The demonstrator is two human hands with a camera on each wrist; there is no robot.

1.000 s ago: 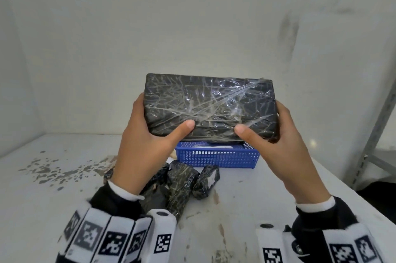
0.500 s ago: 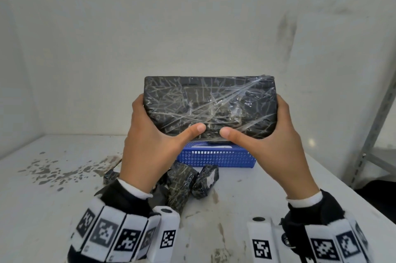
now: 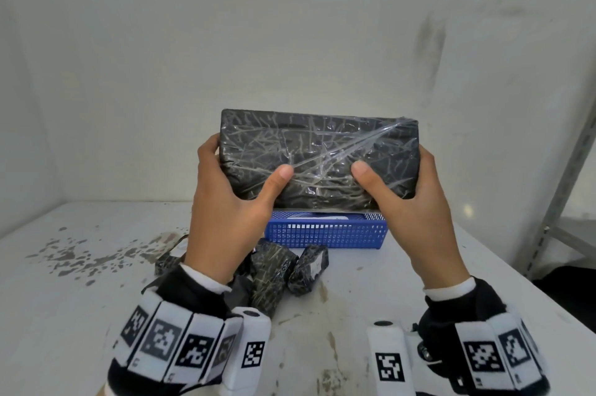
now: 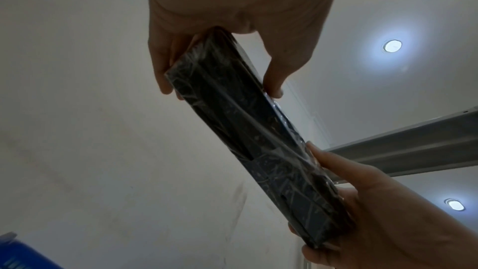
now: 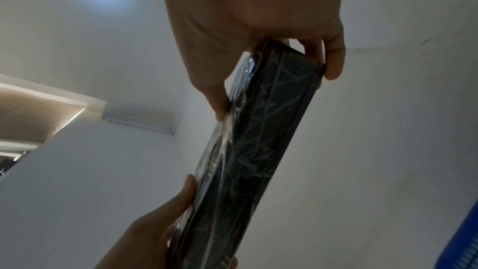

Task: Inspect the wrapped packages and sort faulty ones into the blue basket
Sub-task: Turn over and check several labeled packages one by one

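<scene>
A flat black package (image 3: 319, 150) wrapped in wrinkled clear film is held up in the air above the table, its broad face toward me. My left hand (image 3: 225, 202) grips its left end, thumb on the front face. My right hand (image 3: 416, 202) grips the right end the same way. Both wrist views show the package edge-on (image 4: 253, 140) (image 5: 253, 150) with fingers behind and thumbs in front. The blue basket (image 3: 325, 232) stands on the table behind and below the package, partly hidden by it; something white lies inside.
Several smaller black wrapped packages (image 3: 283, 270) lie in a heap on the white stained table (image 3: 80, 299), in front of the basket and behind my left wrist. White walls close the back and left. A grey metal shelf post (image 3: 561, 189) stands at the right.
The package has been tilted and lifted slightly between my hands. Both thumbs shifted along its front face, first toward each other, then a little higher and apart.
</scene>
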